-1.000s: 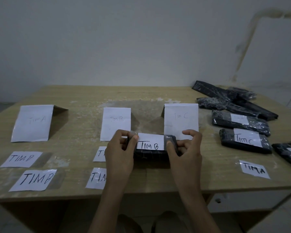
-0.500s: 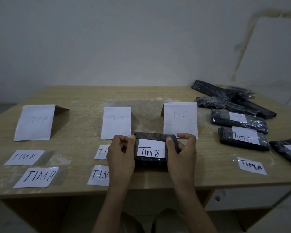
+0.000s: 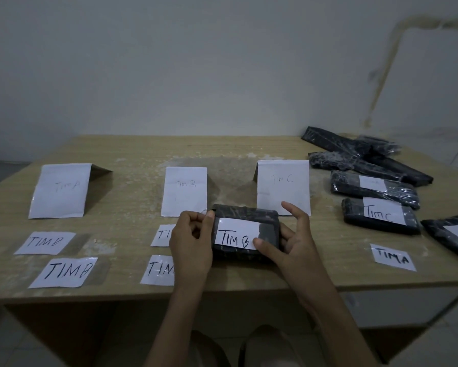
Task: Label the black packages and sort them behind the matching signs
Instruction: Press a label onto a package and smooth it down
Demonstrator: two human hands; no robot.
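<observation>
Right hand (image 3: 294,246) forefinger lifted — thumb presses package (image 3: 245,214).

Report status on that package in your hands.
Gripping black package: left hand, right hand. TIM B label on top. TIM B sign stands just beyond.

A flat, plastic-wrapped black package (image 3: 245,215) is gripped at its ends between the left hand (image 3: 192,242) and right hand (image 3: 294,242), its face tilted up. A white TIM B label (image 3: 235,235) lies across it, with the right thumb on its lower corner. Folded paper signs stand just beyond the hands: the TIM B sign (image 3: 184,190) behind the left, the TIM C sign (image 3: 283,185) behind the right, and the TIM A sign (image 3: 61,190) well off to the left. Right of the right hand lie a package labelled TIM C (image 3: 352,215), other labelled ones and an unlabelled pile (image 3: 336,140).
</observation>
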